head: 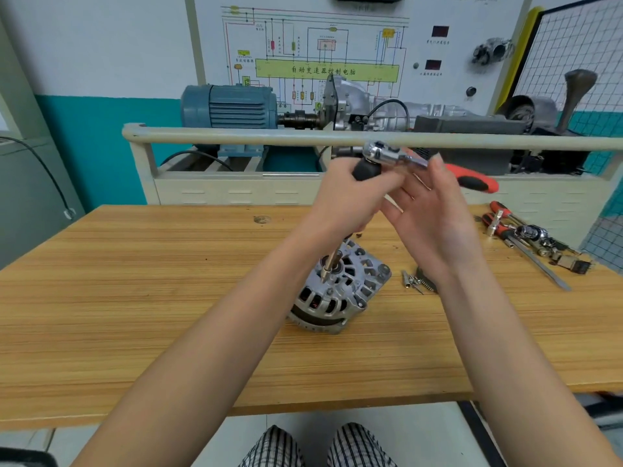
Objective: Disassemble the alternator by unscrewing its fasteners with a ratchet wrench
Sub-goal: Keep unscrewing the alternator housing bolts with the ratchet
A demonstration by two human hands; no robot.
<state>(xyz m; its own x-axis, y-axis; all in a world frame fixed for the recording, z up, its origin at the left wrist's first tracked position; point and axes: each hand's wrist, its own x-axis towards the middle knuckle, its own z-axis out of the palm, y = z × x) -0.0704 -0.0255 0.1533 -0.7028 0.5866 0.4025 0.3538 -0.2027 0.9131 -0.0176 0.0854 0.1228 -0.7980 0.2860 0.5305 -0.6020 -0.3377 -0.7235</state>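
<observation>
The alternator [340,288] sits mid-table [135,298], loose screws [413,281] just to its right, spare tools [529,237] at the far right edge, a motor rig [229,106] behind.

One wide-angle head-worn view looks forward and down, close over a wooden table [135,298]; it faces a wall-side trainer board [438,15] beyond.

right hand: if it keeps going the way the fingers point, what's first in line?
The right hand points up and away; its fingertips already sit at the ratchet wrench. Past that, probably the grey rail, though depth is unclear.
</observation>
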